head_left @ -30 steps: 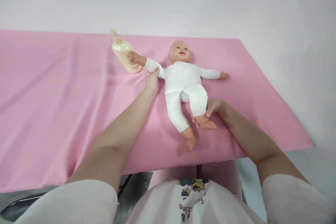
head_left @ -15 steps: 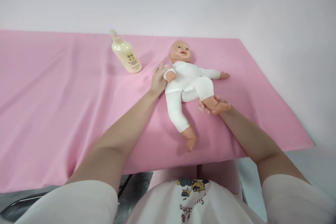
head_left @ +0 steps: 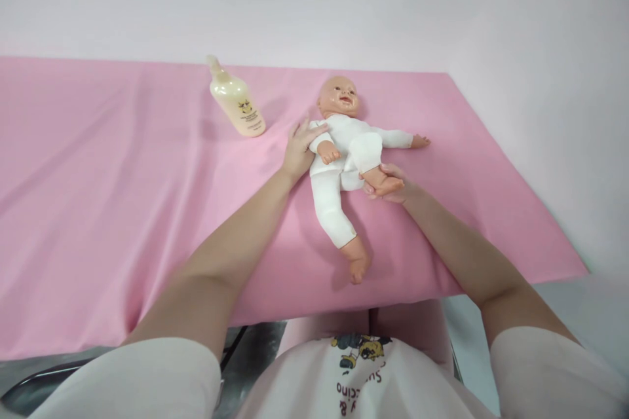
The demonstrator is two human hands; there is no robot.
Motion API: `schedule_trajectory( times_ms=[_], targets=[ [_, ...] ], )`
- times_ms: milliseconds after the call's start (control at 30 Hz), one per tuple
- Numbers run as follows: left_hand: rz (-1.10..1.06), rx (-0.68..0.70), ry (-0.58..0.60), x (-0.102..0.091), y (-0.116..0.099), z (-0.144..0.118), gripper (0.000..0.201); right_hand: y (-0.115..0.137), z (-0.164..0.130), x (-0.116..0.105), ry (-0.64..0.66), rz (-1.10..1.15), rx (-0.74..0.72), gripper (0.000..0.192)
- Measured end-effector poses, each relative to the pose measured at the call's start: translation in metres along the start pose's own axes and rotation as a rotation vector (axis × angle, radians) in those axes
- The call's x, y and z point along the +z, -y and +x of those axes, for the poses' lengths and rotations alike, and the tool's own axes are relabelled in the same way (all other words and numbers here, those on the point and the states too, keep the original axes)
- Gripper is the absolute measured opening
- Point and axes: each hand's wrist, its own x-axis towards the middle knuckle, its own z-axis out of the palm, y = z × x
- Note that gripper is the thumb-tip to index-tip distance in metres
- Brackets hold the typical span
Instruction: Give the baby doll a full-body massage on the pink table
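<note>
The baby doll (head_left: pixel 344 157) in its white romper lies on its back on the pink sheet (head_left: pixel 122 209), just right of the cream lotion bottle (head_left: pixel 236 103). The left hand (head_left: pixel 299 147) wraps the doll's near arm and has it folded across the chest; the right hand (head_left: pixel 390 184) cups the foot of the leg bent up toward the belly. To do this bend well, support the limb near its joint, press gently, and steady the torso so that the doll does not slide toward the bottle.
</note>
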Motion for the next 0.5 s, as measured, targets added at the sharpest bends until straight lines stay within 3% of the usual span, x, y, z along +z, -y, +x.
schedule_trajectory(
  times_ms=[133, 233, 333, 500],
  targets=[
    [-0.044, -0.023, -0.037, 0.001, 0.000, 0.000, 0.031, -0.001, -0.001, -0.001, 0.084, -0.004, -0.059, 0.042],
    [-0.178, -0.103, -0.163, 0.003, 0.003, 0.001, 0.027, -0.002, -0.006, 0.002, 0.206, -0.034, -0.077, 0.052],
    [-0.359, -0.229, -0.295, 0.003, 0.006, 0.004, 0.023, 0.000, -0.012, 0.009, 0.362, -0.039, 0.023, 0.059],
    [-0.589, -0.364, -0.453, 0.005, 0.013, 0.009, 0.023, 0.011, -0.013, 0.020, 0.634, -0.055, 0.276, 0.056]
  ],
)
